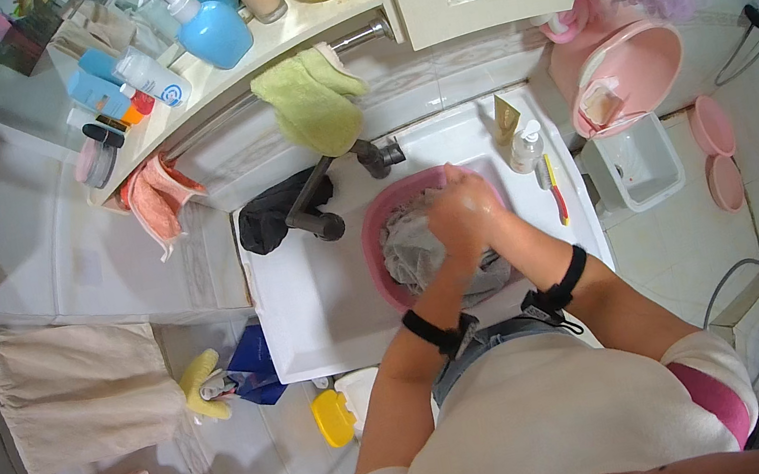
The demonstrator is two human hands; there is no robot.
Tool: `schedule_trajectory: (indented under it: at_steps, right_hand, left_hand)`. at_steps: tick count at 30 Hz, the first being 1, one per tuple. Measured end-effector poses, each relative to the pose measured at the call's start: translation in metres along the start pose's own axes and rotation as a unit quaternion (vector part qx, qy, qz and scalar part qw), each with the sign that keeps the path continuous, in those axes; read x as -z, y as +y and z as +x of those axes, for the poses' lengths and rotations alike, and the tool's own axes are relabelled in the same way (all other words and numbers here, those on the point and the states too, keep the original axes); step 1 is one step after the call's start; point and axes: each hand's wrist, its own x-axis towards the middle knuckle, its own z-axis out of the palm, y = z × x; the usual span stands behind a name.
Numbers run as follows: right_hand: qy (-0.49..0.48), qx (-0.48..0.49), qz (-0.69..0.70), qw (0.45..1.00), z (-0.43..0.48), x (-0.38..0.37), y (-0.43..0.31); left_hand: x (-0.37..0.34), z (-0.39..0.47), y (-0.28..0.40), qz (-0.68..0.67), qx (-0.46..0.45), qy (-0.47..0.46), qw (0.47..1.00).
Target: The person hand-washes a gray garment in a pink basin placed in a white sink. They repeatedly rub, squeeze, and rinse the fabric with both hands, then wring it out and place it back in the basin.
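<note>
A pink basin (377, 268) stands in the white sink, with soaked grey cloth (408, 247) bunched inside it. Above its right half, my left hand (455, 227) and my right hand (477, 193) are pressed against each other, wet and a little blurred. My fingers overlap, so whether anything is held between the palms is hidden. Below the hands, the cloth lies partly covered by my wrists. Black straps with small devices circle both forearms. Left of the basin, a dark swivel faucet (314, 210) reaches out over the sink.
A clear pump bottle (525, 149), a gold tube (505, 119) and a red-and-yellow brush (556, 191) lie along the sink's right rim. Black cloth (269, 214) sits at its back left. Overhead, a shelf (318, 19) holds several bottles; a green towel (318, 103) hangs beneath.
</note>
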Motion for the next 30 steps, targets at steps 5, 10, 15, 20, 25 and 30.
schedule_trajectory:
  at_steps: [5,10,15,20,25,30]
  right_hand:
    - [0.094,-0.07,-0.046,0.992,-0.009,-0.041,-0.013]
    - [0.251,-0.034,-0.134,0.958,-0.028,-0.092,-0.025]
    - [0.267,-0.008,-0.156,0.951,-0.02,-0.078,-0.047]
    - [0.056,0.05,-0.46,0.885,-0.026,-0.043,-0.068]
    - [0.092,0.079,-0.313,0.942,-0.011,-0.03,-0.05]
    - [0.078,-0.01,-0.071,0.994,-0.016,-0.053,-0.025]
  left_hand:
    - [0.011,0.008,-0.01,-0.108,-0.038,0.124,0.986]
    - [0.024,0.018,-0.007,-0.002,0.002,0.001,1.0]
    - [0.046,0.009,-0.005,-0.087,-0.102,-0.139,0.981]
    - [0.081,0.028,-0.033,-0.208,-0.195,-0.201,0.937]
    - [0.07,0.019,-0.009,-0.381,-0.002,0.009,0.924]
    - [0.03,-0.001,0.014,-0.053,-0.093,0.008,0.994]
